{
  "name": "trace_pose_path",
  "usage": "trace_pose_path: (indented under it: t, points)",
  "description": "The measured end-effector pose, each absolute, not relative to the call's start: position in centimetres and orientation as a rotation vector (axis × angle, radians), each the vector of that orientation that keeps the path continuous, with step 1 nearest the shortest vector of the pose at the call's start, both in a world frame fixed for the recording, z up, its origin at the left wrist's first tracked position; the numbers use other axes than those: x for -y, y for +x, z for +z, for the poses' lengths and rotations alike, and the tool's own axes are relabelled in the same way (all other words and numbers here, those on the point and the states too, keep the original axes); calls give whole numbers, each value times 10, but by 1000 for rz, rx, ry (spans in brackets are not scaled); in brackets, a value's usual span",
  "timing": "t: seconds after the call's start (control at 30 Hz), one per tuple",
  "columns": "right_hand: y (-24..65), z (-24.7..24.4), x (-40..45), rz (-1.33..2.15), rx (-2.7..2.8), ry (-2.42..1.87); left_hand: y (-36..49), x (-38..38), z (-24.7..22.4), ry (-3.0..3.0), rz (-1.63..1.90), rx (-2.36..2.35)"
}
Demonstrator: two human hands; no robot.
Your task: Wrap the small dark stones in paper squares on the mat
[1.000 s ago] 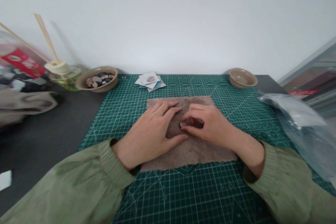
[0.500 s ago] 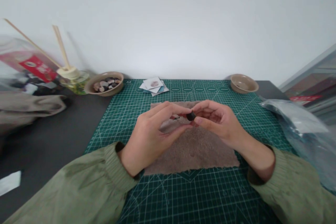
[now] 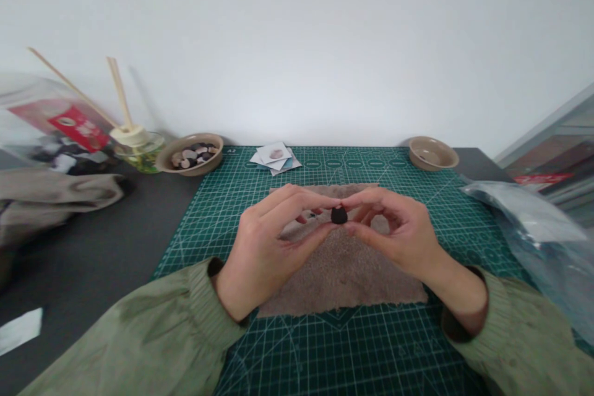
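Between the fingertips of both hands sits a small black stone (image 3: 339,216), rounded at the top and flatter below. My left hand (image 3: 273,241) pinches it from the left with thumb and forefinger. From the right, the thumb and fingers of my right hand (image 3: 396,229) close on it too. Both hands are above a brown-grey cloth (image 3: 343,278), which lies on a green cutting mat (image 3: 334,346). Something small and dark shows behind my left fingers, too hidden to name.
At the back left stands a brown bowl (image 3: 162,164) of pebbles beside a reed diffuser (image 3: 132,136). Small cards (image 3: 276,154) are piled at the mat's back edge. Another brown bowl (image 3: 431,164) is back right, near a clear plastic bag (image 3: 533,216). Grey fabric (image 3: 55,198) lies far left.
The black stone has been turned between the fingers, and more of its face shows now. My fingertips have come closer together. The view has tilted slightly.
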State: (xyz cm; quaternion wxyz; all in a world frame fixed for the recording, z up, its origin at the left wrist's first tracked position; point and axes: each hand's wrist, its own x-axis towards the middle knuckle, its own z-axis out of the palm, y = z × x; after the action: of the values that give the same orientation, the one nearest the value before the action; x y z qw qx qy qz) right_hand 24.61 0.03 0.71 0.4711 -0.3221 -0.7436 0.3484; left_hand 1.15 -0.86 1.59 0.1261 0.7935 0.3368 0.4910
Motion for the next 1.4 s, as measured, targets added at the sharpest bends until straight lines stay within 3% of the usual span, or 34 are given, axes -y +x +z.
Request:
trace_pose_path:
  t: [1.4]
  points:
    - [251, 2, 6, 671, 1788, -766, 12, 13, 23, 2223, 1490, -916]
